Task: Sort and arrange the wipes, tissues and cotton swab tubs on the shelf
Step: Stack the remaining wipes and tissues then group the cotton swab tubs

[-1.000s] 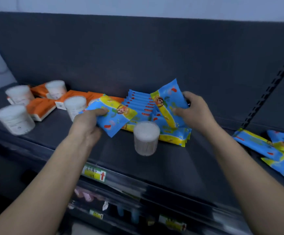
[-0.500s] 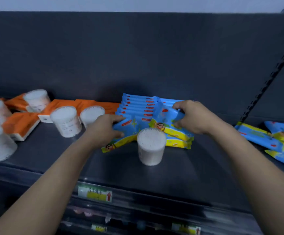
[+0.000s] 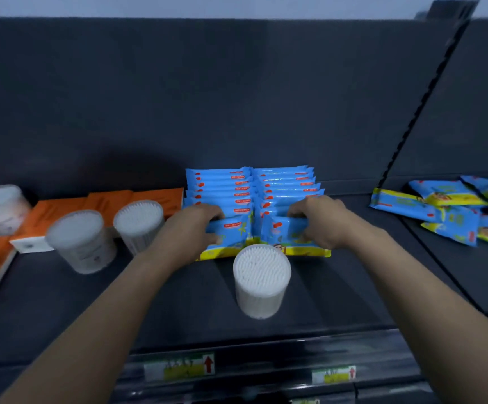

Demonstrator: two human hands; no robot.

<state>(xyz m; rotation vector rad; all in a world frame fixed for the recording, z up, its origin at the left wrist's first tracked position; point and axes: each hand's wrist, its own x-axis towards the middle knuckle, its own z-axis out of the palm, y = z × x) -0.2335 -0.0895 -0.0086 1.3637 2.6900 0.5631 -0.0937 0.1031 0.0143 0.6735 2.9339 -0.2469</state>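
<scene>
Squared up since 0.5 s ago: two front blue-yellow plastic wipe packs, heading 2 rows. L→R on shelf: flat orange tissue packs, clear round cotton swab tubs, left hand gripping left pack, right hand gripping right pack, loose blue wipe packs. Red-arrow labels: txt unreadable.

A slotted upright runs up the back panel; a price label sits below.

On my feed I see a dark grey shelf with a matching back panel, a pale wall above, a slotted upright at right, and price labels along the front edge. The light is dim.
</scene>
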